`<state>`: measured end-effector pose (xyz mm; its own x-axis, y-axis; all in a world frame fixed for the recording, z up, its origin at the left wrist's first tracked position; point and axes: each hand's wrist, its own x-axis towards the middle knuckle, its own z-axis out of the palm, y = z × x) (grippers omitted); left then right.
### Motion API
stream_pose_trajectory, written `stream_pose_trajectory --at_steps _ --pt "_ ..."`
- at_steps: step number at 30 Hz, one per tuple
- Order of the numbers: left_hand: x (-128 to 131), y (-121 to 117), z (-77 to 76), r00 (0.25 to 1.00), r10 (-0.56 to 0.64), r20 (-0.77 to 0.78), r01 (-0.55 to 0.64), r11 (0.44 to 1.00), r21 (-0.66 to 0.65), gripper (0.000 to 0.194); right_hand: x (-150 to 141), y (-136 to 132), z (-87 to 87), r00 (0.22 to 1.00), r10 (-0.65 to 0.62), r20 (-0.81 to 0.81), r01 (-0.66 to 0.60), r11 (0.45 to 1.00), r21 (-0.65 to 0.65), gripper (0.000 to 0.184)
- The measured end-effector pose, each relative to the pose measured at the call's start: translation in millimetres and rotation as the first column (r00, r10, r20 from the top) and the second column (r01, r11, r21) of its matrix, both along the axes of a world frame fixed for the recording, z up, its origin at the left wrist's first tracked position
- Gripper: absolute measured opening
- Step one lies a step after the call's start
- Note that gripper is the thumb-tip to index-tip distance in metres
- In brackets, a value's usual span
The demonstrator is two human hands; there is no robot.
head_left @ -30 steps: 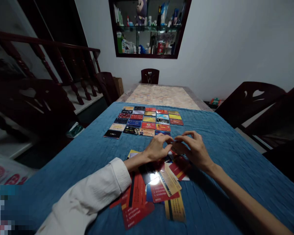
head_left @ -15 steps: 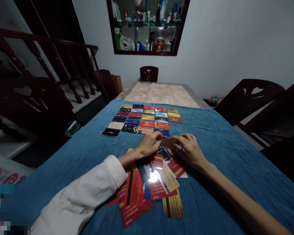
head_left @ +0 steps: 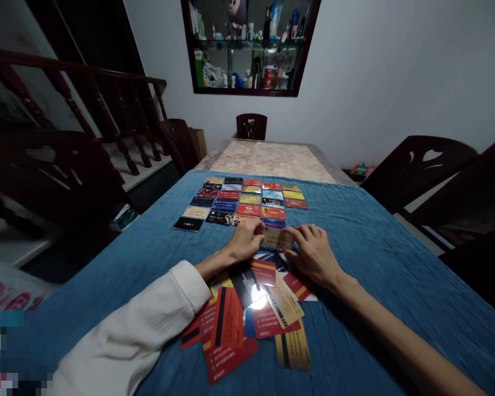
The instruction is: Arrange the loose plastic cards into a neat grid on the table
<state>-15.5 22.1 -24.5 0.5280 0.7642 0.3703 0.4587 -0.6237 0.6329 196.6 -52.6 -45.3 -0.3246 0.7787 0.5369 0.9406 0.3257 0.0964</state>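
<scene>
A tan card [head_left: 276,238] is held flat between both hands just above the blue cloth. My left hand [head_left: 243,243] pinches its left edge, and my right hand [head_left: 313,254] grips its right edge. Beyond the hands lies a neat grid of cards [head_left: 243,202] in several rows. Under and behind my wrists a loose pile of cards [head_left: 251,308] is scattered, mostly red, yellow and black.
The blue cloth [head_left: 375,258] covers the near half of a long table; the far half shows a patterned top [head_left: 272,159]. Dark wooden chairs stand on the right [head_left: 424,165], the left [head_left: 58,176] and the far end [head_left: 251,126]. A wall shelf [head_left: 249,47] holds bottles.
Both hands have moved forward, away from the loose pile toward the grid, carrying the tan card, which now lies flatter and closer to the front row.
</scene>
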Motion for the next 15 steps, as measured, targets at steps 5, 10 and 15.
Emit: stream_pose_trajectory --at_steps 5,10,15 --pt "-2.2 1.5 -4.1 1.0 0.0 0.027 0.0 1.0 -0.012 0.027 -3.2 0.1 1.1 0.999 -0.001 0.052 -0.003 0.997 0.082 0.041" --pt "-7.6 0.4 -7.8 1.0 -0.029 0.008 0.028 0.996 0.085 0.04 -2.5 -0.3 3.6 0.997 0.029 0.069 -0.038 0.991 0.131 0.035" --pt "-20.5 -8.2 2.3 0.983 -0.053 -0.175 0.098 0.961 0.26 0.042 -4.0 -0.6 9.0 0.995 0.067 0.078 -0.076 0.99 0.12 0.035"
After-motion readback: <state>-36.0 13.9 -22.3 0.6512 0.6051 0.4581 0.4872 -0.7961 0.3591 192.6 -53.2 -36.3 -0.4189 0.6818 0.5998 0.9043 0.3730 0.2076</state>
